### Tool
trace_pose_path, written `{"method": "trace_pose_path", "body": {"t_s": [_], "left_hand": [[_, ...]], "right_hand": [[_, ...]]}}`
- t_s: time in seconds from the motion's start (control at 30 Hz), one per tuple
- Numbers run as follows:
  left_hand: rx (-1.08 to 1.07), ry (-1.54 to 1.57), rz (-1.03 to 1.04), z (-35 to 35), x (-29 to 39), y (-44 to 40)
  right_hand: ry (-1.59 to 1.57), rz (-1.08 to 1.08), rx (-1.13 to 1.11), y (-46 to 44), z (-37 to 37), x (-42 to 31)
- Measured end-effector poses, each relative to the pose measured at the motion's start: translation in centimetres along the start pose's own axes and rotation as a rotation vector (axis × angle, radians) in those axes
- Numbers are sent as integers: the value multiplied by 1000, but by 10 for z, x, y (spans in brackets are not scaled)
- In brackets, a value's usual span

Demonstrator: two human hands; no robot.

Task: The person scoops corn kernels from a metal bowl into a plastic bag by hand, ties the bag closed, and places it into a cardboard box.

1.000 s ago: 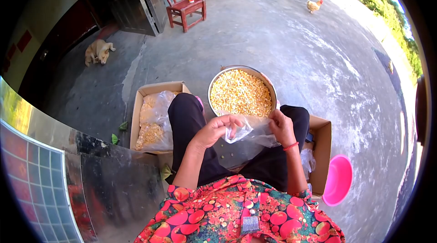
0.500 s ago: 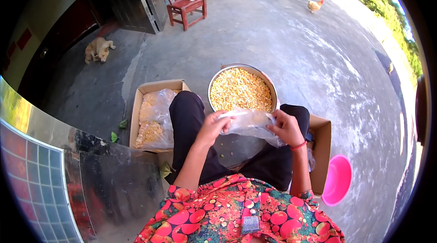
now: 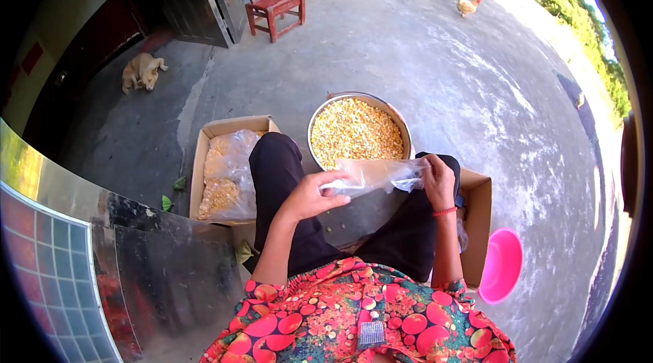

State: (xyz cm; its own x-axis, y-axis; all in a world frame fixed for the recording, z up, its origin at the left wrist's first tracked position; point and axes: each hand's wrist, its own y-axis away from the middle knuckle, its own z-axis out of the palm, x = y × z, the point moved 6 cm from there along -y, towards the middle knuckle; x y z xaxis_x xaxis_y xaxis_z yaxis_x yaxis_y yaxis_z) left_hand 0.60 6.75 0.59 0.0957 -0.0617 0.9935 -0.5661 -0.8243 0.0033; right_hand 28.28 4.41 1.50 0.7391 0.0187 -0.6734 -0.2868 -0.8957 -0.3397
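A clear plastic bag is stretched sideways between my hands, above my knees and over the near rim of a round metal basin. Loose yellow corn kernels fill the basin. My left hand grips the bag's left end, with fingers and thumb around the plastic. The right end is pinched in my right hand, which has a red bracelet at the wrist. The bag looks flat, with no kernels visible in it.
At left, a cardboard box holds clear bags of corn. Another cardboard box stands at right beside a pink basin. Farther off are a red chair with a cup, a lying dog and a chicken.
My right hand has moved slightly up and right, and my left hand has turned flatter. The bag between them is now drawn out longer and straighter.
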Motion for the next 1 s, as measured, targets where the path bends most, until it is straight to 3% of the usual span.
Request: {"method": "trace_pose_path", "body": {"t_s": [0.1,0.17,0.23,0.33,0.37,0.43,0.53,0.6,0.63,0.7,0.77,0.83,0.9,0.97,1.0], "left_hand": [[11,-73,-173,10,-34,-6],[218,-184,-4,1,-36,-10],[266,-146,37,-6,-38,-12],[437,254,-115,-29,-47,-8],[531,440,-58,-35,-45,-6],[571,683,-17,-50,-47,-7],[522,884,-23,-59,-41,-5],[518,902,-44,-60,-38,-5],[453,970,-33,-59,-40,-7],[386,1040,-28,-62,-46,-11],[306,1155,-156,-60,-58,-19],[343,1132,-195,-56,-53,-29],[438,953,-210,-62,-53,-39],[450,940,-218,-72,-59,-49],[412,930,-204,-75,-57,-54]], "right_hand": [[-121,14,77,-3,-5,14],[-176,73,63,-3,-6,20],[-283,96,23,-3,-2,21],[-104,26,-218,3,11,16],[-21,-36,-310,5,16,10],[-96,-104,-344,11,31,13],[147,-88,-360,10,36,20],[-287,189,-459,12,42,27],[-288,193,-463,12,43,25],[-1097,340,-433,12,45,15],[-1393,339,-412,8,40,10],[-1577,183,-418,1,31,-6],[-1576,251,-383,-4,31,-4],[-1269,273,-624,-4,42,3],[-1006,279,-601,-4,48,1]]}}
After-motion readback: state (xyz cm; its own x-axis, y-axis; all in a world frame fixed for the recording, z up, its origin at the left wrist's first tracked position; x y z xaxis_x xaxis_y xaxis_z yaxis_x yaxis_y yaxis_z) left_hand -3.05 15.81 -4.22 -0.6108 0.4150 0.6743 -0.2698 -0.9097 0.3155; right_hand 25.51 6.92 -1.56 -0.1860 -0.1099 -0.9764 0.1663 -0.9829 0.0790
